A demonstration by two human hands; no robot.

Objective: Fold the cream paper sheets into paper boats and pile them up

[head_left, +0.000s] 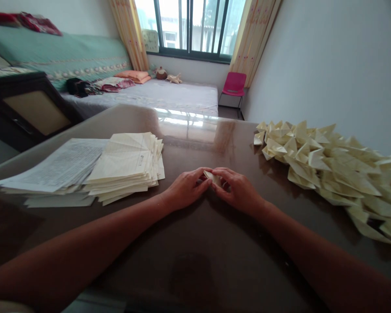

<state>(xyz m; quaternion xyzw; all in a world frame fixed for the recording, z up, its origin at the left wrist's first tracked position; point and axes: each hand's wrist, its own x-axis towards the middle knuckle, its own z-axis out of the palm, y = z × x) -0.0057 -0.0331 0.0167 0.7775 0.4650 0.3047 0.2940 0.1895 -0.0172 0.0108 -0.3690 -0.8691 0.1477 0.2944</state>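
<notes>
A small folded piece of cream paper [212,177] sits between both hands at the middle of the dark glossy table [195,252]. My left hand [185,188] pinches its left side with curled fingers. My right hand [237,189] grips its right side, fingers closed over it. Most of the paper is hidden by the fingers. A stack of creased cream sheets [127,167] lies to the left of the hands. A heap of several finished folded paper shapes [332,167] spreads along the table's right side.
Printed sheets [57,165] lie at the far left, partly under the cream stack. Behind the table are a bed [156,93], a dark cabinet [26,108], a pink chair [233,84] and a window with curtains. A white wall runs along the right.
</notes>
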